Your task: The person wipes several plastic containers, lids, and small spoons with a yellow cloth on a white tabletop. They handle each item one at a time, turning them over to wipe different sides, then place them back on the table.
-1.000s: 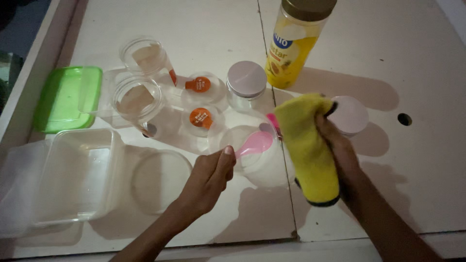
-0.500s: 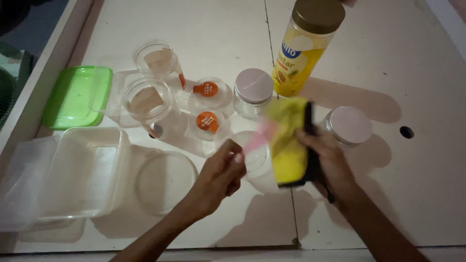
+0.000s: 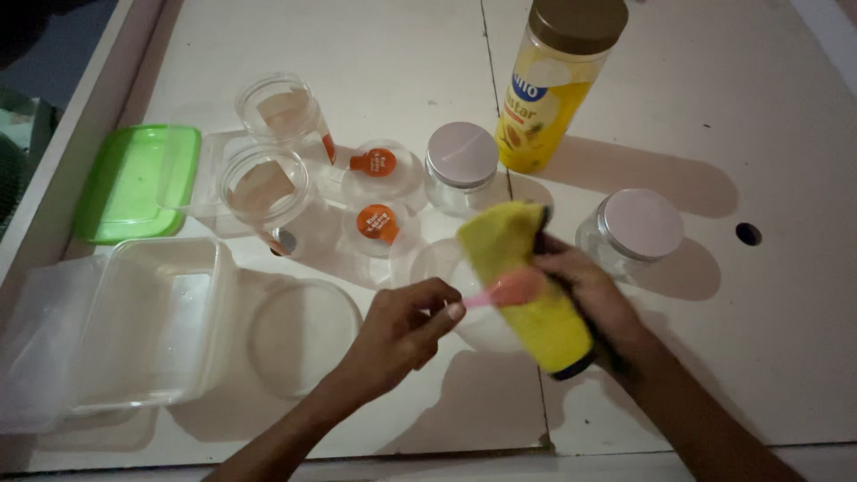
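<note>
Since half a second ago the yellow cloth [image 3: 527, 286] has slid down along the pink spoon [image 3: 500, 291], which now lies nearly level instead of angled up; I read that as wiping under way. My left hand [image 3: 402, 332] pinches the spoon's handle end between thumb and fingers; my right hand [image 3: 594, 299] is closed around the cloth, pressing it to the spoon. Both hover over a clear bowl [image 3: 446, 268]; two lidded jars [image 3: 461, 161], a yellow bottle [image 3: 553, 89] and open clear containers [image 3: 152, 321] stand around on the white table [image 3: 714, 375].
</note>
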